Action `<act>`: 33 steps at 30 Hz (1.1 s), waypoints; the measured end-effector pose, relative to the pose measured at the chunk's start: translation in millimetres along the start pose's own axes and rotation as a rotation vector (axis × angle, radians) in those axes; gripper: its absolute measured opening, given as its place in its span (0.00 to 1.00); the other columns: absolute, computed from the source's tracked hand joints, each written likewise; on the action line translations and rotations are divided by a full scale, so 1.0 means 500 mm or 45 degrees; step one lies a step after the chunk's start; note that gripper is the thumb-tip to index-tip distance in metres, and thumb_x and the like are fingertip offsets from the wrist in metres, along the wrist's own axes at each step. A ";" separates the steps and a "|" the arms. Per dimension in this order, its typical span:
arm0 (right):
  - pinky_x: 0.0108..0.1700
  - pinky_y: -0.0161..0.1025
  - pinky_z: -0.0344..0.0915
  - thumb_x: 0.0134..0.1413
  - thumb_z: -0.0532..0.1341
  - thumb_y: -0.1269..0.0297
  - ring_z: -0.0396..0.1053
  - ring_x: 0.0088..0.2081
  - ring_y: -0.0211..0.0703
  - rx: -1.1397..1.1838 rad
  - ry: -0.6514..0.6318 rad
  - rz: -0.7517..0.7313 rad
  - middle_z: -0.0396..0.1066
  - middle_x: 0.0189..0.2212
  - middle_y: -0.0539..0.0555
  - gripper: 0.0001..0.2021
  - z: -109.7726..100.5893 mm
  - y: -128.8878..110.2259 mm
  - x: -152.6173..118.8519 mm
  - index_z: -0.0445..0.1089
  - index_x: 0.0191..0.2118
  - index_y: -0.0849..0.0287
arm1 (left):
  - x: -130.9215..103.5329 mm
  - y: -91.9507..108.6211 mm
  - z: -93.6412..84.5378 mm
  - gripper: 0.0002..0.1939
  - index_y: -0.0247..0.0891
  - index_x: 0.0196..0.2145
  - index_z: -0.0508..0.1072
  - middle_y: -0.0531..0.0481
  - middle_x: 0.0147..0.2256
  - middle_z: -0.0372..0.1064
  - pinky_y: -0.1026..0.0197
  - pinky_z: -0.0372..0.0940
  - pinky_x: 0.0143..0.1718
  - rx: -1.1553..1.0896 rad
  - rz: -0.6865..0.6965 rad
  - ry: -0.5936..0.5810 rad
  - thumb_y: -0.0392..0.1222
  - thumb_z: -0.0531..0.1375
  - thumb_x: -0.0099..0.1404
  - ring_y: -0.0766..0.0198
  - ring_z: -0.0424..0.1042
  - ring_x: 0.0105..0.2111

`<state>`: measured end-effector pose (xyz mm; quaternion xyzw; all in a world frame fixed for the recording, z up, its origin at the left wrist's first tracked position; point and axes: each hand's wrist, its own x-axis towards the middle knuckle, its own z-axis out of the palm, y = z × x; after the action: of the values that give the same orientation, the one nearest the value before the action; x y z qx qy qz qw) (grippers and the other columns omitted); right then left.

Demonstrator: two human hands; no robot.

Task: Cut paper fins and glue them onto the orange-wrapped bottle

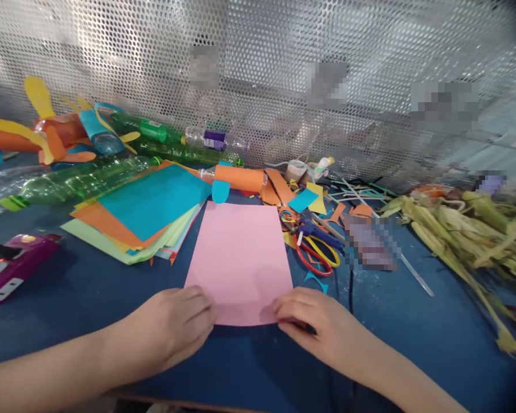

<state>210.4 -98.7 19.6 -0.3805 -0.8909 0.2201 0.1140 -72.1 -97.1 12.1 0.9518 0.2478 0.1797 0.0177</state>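
A pink sheet of paper (243,258) lies on the blue table in front of me, its near edge slightly raised and curved. My left hand (183,321) pinches the sheet's near left corner, fingers closed over it. At the near right corner, my right hand (312,321) holds the paper between thumb and fingers. Beyond the sheet's far edge lies a bottle wrapped in orange paper (241,178) with a blue paper tab.
Coloured paper sheets (155,201) are stacked at left, near green bottles (86,180) and a magenta device (23,267). Scissors (316,255), a glue gun (318,229) and paper scraps lie right of the sheet. Corn husks (464,241) are at far right, before a perforated metal screen (266,74).
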 end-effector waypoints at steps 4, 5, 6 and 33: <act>0.36 0.37 0.62 0.58 0.54 0.62 0.66 0.33 0.40 -0.080 0.130 0.113 0.69 0.29 0.52 0.08 0.010 0.006 0.010 0.66 0.31 0.58 | 0.001 -0.031 -0.011 0.10 0.38 0.41 0.70 0.49 0.33 0.71 0.64 0.67 0.34 -0.445 -0.421 -0.143 0.39 0.55 0.61 0.65 0.70 0.33; 0.34 0.37 0.62 0.57 0.54 0.61 0.66 0.32 0.40 -0.101 0.177 0.174 0.68 0.28 0.52 0.09 0.015 0.009 0.011 0.65 0.30 0.58 | 0.006 -0.039 -0.014 0.12 0.39 0.42 0.69 0.50 0.33 0.71 0.66 0.67 0.33 -0.564 -0.555 -0.195 0.41 0.57 0.59 0.66 0.71 0.32; 0.33 0.36 0.62 0.57 0.54 0.60 0.66 0.31 0.40 -0.112 0.218 0.236 0.68 0.27 0.51 0.09 0.021 0.012 0.013 0.64 0.30 0.58 | 0.011 -0.047 -0.017 0.15 0.40 0.43 0.69 0.51 0.34 0.71 0.66 0.67 0.33 -0.672 -0.663 -0.247 0.42 0.59 0.57 0.66 0.71 0.32; 0.25 0.31 0.62 0.54 0.56 0.55 0.70 0.26 0.38 -0.056 0.335 0.607 0.69 0.23 0.46 0.10 0.053 0.050 0.046 0.58 0.30 0.54 | 0.001 -0.075 0.035 0.14 0.44 0.46 0.67 0.52 0.41 0.69 0.66 0.65 0.41 -0.596 -0.677 -0.084 0.37 0.54 0.62 0.65 0.69 0.41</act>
<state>200.7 -74.8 -14.7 -0.6074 -0.7581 0.1701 0.1657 -83.1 -62.8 -8.5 0.8295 0.4382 0.1899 0.2895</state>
